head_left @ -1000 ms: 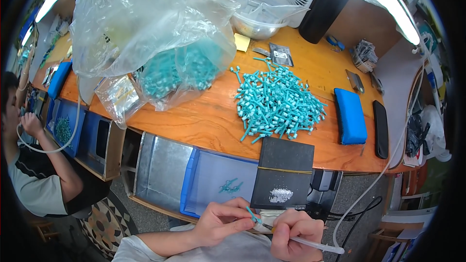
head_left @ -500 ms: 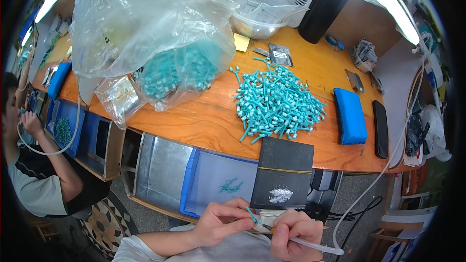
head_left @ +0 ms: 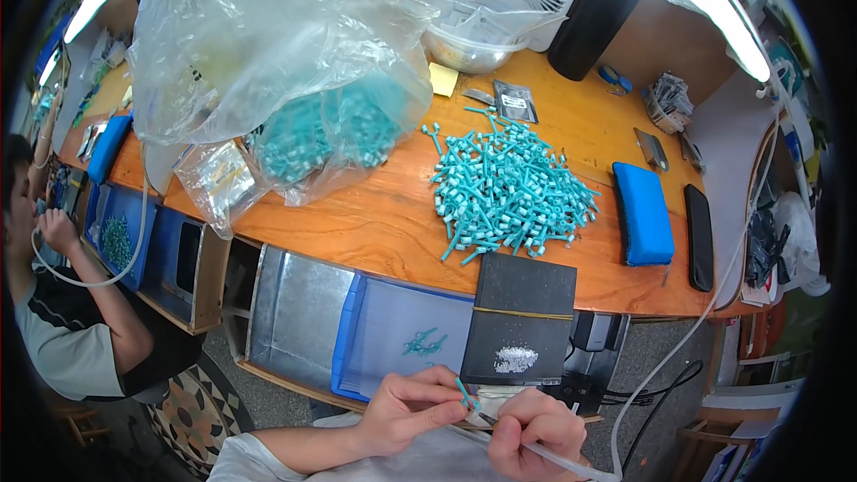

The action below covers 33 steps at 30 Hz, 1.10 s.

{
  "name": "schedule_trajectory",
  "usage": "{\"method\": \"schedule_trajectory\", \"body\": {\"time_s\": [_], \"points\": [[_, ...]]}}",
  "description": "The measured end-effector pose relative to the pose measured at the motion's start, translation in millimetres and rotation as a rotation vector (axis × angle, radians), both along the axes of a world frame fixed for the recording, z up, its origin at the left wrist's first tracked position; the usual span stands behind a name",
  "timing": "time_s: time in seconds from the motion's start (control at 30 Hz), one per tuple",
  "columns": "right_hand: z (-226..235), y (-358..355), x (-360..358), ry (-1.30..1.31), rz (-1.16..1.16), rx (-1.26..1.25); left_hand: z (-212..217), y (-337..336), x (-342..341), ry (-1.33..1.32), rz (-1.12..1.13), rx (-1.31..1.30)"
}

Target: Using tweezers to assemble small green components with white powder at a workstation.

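Note:
My left hand pinches a small teal stick-shaped piece between thumb and fingers, its thin stem pointing up. Close on the right, my right hand is closed round a thin-tipped tool, with a whitish flexible tube running from under the hand. The tool's tip meets the head of the teal piece; whether they touch I cannot tell. Just beyond both hands lies a black flat block with an elastic band round it and a patch of tiny shiny grains on top.
A heap of teal pieces covers the middle of the wooden bench. Several more lie in a blue tray in the open drawer. A clear bag of teal pieces stands left, a blue case right. A person sits far left.
My right hand has shifted slightly left and turned, and the tube at its lower side has dropped. The teal piece's stem stands a little more upright.

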State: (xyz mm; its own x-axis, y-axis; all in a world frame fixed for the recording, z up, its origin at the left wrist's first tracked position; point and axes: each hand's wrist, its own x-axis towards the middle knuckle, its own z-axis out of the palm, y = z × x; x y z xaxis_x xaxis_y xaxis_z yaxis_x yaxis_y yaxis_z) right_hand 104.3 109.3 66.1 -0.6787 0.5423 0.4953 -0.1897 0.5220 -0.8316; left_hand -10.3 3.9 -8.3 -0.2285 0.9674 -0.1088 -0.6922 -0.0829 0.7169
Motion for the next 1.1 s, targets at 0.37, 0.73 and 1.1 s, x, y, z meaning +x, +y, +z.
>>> {"method": "schedule_trajectory", "body": {"time_s": [0.37,0.73,1.1], "points": [[-5.8,8.7,1.0,-0.044,-0.271,0.08,2.8,-0.1,-1.0,-0.051,-0.03,-0.018],[-2.2,11.0,0.1,-0.122,-0.268,0.059,5.0,1.5,-2.0,-0.091,-0.075,-0.005],[-3.1,9.3,2.4,-0.071,-0.197,0.098,2.6,0.7,-6.1,0.014,-0.068,0.008]]}}
